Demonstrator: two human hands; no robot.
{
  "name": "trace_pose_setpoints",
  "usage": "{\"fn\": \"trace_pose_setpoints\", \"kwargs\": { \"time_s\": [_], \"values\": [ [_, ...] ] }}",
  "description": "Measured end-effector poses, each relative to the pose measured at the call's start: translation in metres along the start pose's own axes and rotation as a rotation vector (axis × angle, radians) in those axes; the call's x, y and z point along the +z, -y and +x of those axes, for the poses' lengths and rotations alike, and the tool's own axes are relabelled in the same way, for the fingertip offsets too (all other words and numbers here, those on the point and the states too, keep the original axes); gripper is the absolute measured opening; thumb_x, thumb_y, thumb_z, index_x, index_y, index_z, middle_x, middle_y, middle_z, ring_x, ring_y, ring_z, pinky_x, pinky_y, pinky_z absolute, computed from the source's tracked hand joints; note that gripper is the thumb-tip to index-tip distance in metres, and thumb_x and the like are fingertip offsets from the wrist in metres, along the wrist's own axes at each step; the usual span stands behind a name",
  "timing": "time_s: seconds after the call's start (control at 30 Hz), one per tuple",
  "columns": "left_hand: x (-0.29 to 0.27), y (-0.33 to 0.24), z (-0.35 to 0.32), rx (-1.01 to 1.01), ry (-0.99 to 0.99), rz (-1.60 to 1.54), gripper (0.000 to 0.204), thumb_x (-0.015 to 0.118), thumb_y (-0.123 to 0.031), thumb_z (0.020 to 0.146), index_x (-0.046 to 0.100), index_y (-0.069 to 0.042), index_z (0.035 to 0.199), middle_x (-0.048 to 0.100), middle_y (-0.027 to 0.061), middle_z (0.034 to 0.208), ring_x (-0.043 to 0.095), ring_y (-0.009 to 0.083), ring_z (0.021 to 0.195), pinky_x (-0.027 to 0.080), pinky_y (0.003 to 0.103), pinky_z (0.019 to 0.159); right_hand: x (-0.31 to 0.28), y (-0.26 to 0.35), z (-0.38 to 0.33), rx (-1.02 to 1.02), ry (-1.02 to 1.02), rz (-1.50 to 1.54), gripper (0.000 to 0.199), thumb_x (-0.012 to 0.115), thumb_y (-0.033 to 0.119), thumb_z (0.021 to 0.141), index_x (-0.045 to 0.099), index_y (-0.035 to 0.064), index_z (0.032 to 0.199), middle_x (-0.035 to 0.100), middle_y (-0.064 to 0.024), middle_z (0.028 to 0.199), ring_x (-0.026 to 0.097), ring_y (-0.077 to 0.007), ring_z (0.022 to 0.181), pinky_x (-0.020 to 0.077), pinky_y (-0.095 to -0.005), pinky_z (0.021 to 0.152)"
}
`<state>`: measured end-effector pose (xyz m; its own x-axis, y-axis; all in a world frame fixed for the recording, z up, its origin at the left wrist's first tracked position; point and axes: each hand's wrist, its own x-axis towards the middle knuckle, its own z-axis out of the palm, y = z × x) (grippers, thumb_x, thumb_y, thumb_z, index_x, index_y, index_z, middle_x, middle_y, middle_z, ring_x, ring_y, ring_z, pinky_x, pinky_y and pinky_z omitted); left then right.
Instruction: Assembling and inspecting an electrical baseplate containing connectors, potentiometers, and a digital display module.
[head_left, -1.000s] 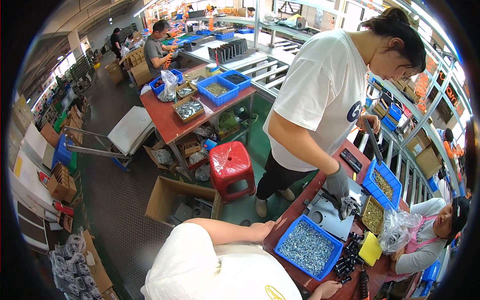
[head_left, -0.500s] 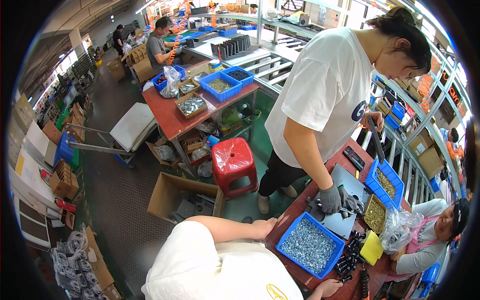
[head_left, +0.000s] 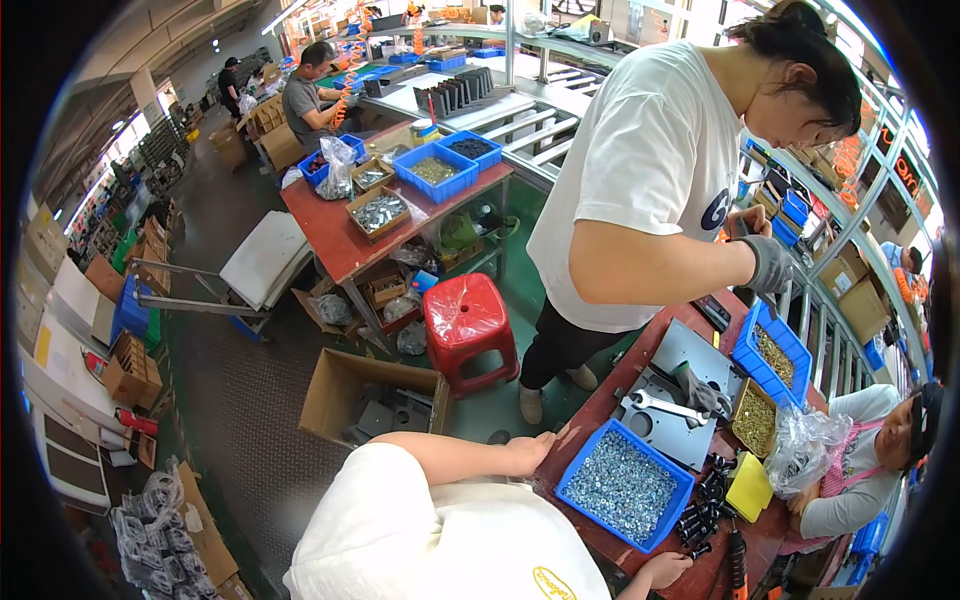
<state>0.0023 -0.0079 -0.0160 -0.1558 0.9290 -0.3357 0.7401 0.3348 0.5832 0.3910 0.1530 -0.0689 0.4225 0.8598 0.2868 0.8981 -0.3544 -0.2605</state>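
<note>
My left hand (head_left: pixel 530 455) rests at the near left edge of the red table (head_left: pixel 583 408), fingers extended and nothing seen in them. My right hand (head_left: pixel 668 570) lies low on the table, its fingertips beside several black cylindrical parts (head_left: pixel 708 508); I make out no firm grip. Between my hands stands a blue bin of small silvery nuts (head_left: pixel 625 485). Beyond it, a wrench (head_left: pixel 665 407) and a grey glove (head_left: pixel 700 390) lie on a grey metal plate (head_left: pixel 675 437). A co-worker's gloved hand (head_left: pixel 770 265) is raised above the table's far end, near their other hand.
A yellow pad (head_left: pixel 748 488) and a black-and-orange driver (head_left: pixel 738 565) lie right of the bin. Farther on are a box of brassy parts (head_left: pixel 753 420) and another blue bin (head_left: pixel 790 350). A red stool (head_left: pixel 468 320) and an open carton (head_left: pixel 325 400) stand on the floor leftward. Another person sits at right.
The co-worker's gloved hand has risen from the metal plate toward their other hand. The wrench on the plate is now uncovered. My hands stay nearly where they were.
</note>
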Motion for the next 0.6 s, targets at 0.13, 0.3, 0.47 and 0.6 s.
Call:
{"fn": "trace_pose_setpoints", "kwargs": {
  "time_s": [0.13,0.3,0.47,0.6],
  "values": [
    [0.0026,0.0011,-0.0013,0.018,-0.026,0.005,0.075,0.064,0.001,0.063,0.028,0.002,0.129,0.044,0.0212,0.122,0.058,0.0390,0.094,0.049,0.045,0.073,-0.0033,0.0029,-0.0002,0.021,0.016,-0.028,0.018,0.041,0.020,0.092,0.048,0.0041,0.097,0.063,-0.0204,0.084,0.062,-0.0393,0.074,0.0472,-0.0507,0.062],
    [0.0023,0.0012,-0.0003,0.017,-0.017,0.000,0.075,0.063,0.002,0.063,0.028,0.003,0.129,0.044,0.0222,0.122,0.058,0.0392,0.092,0.049,0.045,0.072,0.0022,-0.0013,0.0003,0.004,-0.014,-0.021,0.019,0.041,0.020,0.092,0.049,0.0041,0.098,0.064,-0.0202,0.085,0.062,-0.0392,0.074,0.0474,-0.0503,0.061],
    [0.0029,0.0041,0.0001,0.045,-0.009,0.002,0.077,0.063,0.001,0.063,0.026,0.006,0.130,0.042,0.0248,0.125,0.058,0.0401,0.091,0.049,0.045,0.071,0.0034,-0.0013,-0.0003,0.007,-0.019,-0.008,0.019,0.041,0.020,0.092,0.049,0.0040,0.098,0.064,-0.0201,0.087,0.062,-0.0388,0.076,0.0475,-0.0500,0.063],
    [0.0050,0.0057,0.0000,0.059,-0.034,0.008,0.077,0.062,0.001,0.064,0.026,0.006,0.131,0.041,0.0254,0.126,0.058,0.0404,0.090,0.049,0.045,0.071,-0.0013,0.0020,-0.0010,0.032,0.021,-0.017,0.020,0.040,0.020,0.092,0.049,0.0039,0.099,0.064,-0.0201,0.088,0.062,-0.0386,0.078,0.0475,-0.0498,0.064]
  ]
}}
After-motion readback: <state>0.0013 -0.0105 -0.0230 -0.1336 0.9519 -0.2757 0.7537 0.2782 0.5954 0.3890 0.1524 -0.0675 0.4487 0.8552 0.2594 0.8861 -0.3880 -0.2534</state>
